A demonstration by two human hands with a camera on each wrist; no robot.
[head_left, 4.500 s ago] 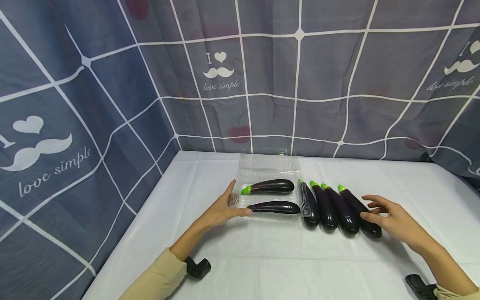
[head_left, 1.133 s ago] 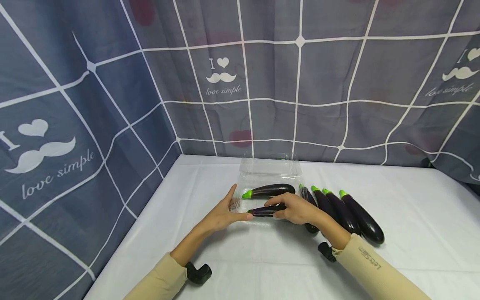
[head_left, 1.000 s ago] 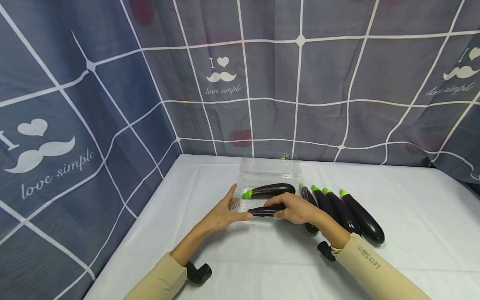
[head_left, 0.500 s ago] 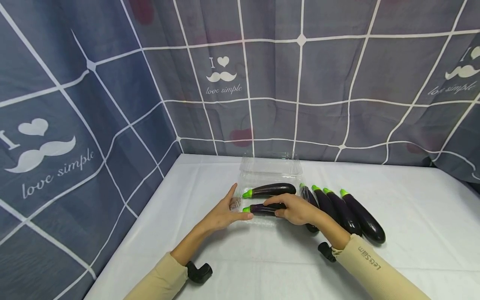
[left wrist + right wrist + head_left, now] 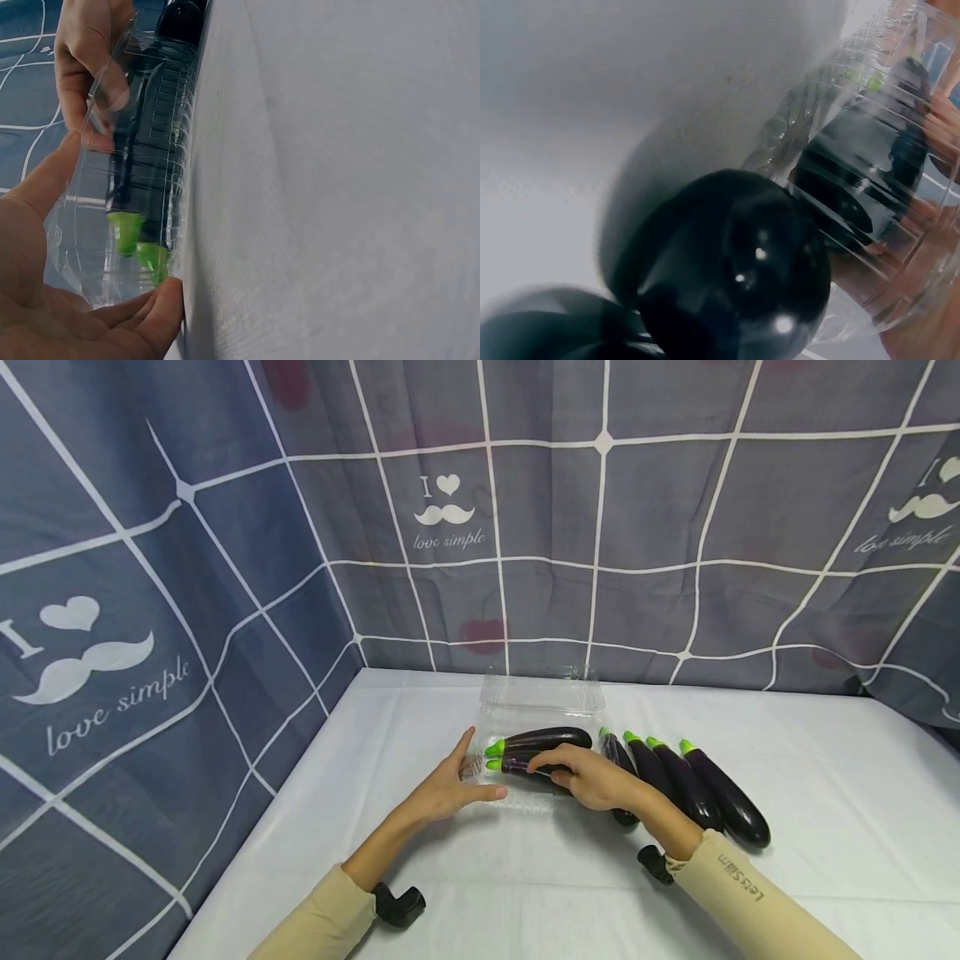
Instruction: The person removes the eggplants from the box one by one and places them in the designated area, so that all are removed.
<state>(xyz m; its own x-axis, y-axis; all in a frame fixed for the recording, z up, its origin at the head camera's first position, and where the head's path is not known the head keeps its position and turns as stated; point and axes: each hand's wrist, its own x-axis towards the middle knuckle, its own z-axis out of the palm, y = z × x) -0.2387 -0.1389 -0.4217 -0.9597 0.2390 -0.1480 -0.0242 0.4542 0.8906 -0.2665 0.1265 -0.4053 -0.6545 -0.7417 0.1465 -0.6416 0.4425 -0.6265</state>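
A clear plastic box (image 5: pixel 517 803) with its lid (image 5: pixel 542 693) folded back lies on the table. Two dark purple eggplants with green stem ends are inside: the far eggplant (image 5: pixel 543 738) and, right alongside it, the near eggplant (image 5: pixel 516 766). My left hand (image 5: pixel 442 787) grips the box's left end, thumb at the near corner and fingers spread toward the far one. Reaching into the box, my right hand (image 5: pixel 592 777) holds the near eggplant by its thicker end and covers part of it. Through the clear wall, the left wrist view shows both green stem ends (image 5: pixel 126 232) side by side.
Several more eggplants (image 5: pixel 723 793) lie in a slanted row just right of the box, partly under my right forearm. One rounded end (image 5: pixel 735 262) fills the front of the right wrist view. A checked curtain (image 5: pixel 540 527) hangs behind the white-covered table (image 5: pixel 525 893).
My right hand has gone from the rightmost eggplant into the box. There the near eggplant has shifted left, then away from me against the other one. My left hand stays put.
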